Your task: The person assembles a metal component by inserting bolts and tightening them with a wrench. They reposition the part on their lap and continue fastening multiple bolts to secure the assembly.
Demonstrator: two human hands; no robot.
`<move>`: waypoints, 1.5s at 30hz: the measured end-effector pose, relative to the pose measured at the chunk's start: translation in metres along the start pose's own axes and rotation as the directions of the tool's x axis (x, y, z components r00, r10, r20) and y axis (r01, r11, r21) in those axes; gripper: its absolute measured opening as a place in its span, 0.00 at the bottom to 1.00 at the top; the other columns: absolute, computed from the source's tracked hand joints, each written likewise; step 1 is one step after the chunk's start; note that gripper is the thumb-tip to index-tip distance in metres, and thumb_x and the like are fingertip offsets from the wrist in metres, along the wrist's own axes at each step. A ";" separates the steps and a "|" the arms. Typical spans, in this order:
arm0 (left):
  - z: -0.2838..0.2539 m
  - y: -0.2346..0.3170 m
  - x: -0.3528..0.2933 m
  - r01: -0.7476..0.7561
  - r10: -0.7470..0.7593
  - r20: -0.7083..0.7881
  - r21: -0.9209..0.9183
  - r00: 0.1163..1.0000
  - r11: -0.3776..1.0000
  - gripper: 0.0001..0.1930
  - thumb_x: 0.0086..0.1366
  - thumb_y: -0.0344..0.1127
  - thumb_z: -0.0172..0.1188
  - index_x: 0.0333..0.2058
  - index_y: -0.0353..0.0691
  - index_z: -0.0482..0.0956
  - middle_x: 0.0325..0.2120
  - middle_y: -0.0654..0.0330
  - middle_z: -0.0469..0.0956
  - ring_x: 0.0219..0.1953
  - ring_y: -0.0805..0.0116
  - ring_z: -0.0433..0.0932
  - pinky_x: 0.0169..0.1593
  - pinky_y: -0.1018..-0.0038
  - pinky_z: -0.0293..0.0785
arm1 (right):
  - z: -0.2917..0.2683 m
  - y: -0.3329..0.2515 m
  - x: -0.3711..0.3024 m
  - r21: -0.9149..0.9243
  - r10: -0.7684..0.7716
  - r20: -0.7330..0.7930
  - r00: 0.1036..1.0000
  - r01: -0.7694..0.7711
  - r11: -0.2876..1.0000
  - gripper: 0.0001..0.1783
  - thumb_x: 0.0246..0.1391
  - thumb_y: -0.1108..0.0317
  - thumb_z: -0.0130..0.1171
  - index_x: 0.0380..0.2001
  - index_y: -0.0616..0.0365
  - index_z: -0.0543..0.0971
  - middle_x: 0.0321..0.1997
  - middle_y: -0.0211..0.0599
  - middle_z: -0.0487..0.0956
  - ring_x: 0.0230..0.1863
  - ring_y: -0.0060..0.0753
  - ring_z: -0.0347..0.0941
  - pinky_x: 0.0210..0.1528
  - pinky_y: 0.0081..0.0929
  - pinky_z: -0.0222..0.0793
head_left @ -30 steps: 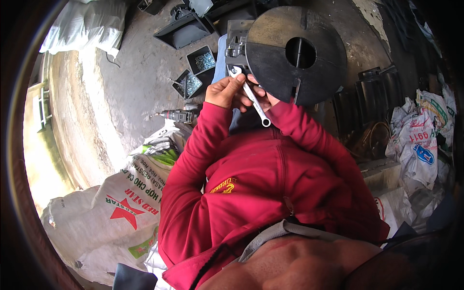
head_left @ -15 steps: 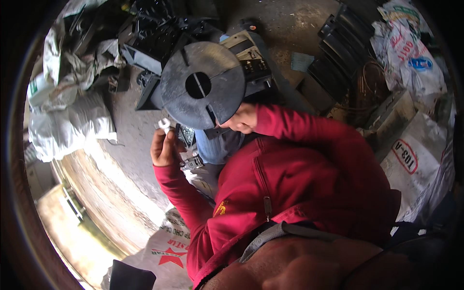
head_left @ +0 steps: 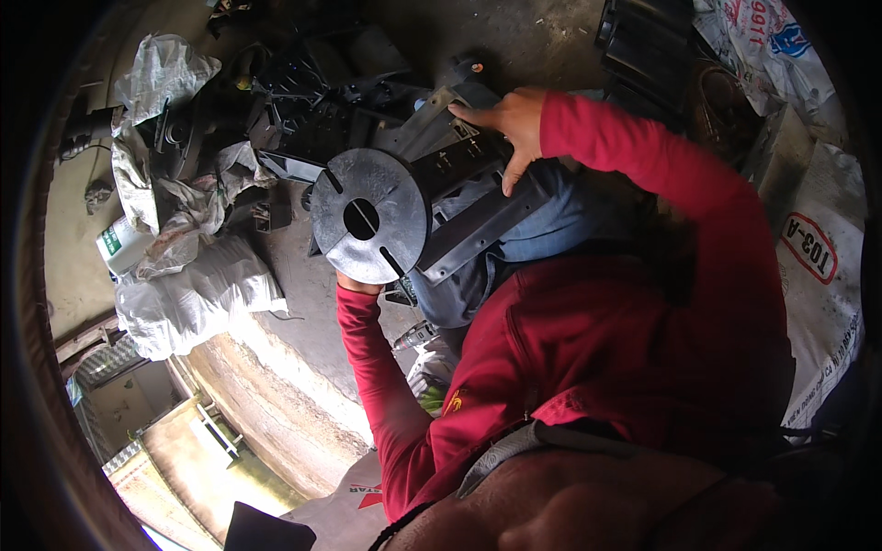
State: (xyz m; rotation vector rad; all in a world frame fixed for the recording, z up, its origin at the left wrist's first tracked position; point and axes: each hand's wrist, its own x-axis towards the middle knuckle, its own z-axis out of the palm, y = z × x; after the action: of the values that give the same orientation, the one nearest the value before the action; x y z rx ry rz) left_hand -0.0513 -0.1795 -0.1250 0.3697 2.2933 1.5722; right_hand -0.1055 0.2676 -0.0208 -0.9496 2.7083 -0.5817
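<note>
Head view. A grey-black round disc [head_left: 400, 207], pierced by a central hole and cut by slots, was seen left of centre, its face turned up toward the camera. It was set at the left end of a dark metal frame [head_left: 482, 225], which was laid slantwise above a denim-clad leg [head_left: 556, 220]; how the two were joined could not be made out.

The left hand [head_left: 356, 284] was mostly hidden behind the disc's lower edge, so its grip could not be told. The right hand [head_left: 519, 127] was placed over the frame's upper right part, forefinger and thumb stretched wide apart; whether the frame was grasped or merely touched could not be judged.

Below the disc, a power drill [head_left: 415, 336] was noted near the left sleeve [head_left: 363, 344]. A white plastic bundle [head_left: 202, 298] was recorded to the left, black parts [head_left: 303, 106] were heaped beyond the disc, and a printed white sack [head_left: 827, 303] was observed at far right.
</note>
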 end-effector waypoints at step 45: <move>0.051 0.097 -0.031 -0.290 0.303 -0.575 0.117 0.760 0.950 0.23 0.61 0.44 0.58 0.47 0.30 0.70 0.34 0.57 0.76 0.33 0.70 0.76 0.37 0.77 0.73 | 0.020 0.005 -0.020 0.975 0.198 0.006 0.980 -0.050 0.216 0.32 0.54 0.54 0.59 0.58 0.59 0.67 0.20 0.22 0.70 0.19 0.11 0.61 0.18 0.11 0.55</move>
State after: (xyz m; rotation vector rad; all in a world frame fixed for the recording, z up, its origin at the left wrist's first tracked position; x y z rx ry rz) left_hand 0.0000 -0.1139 -0.0472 0.2865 2.8243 2.0537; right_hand -0.0868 0.2780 -0.0393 -0.2722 1.7058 -2.0083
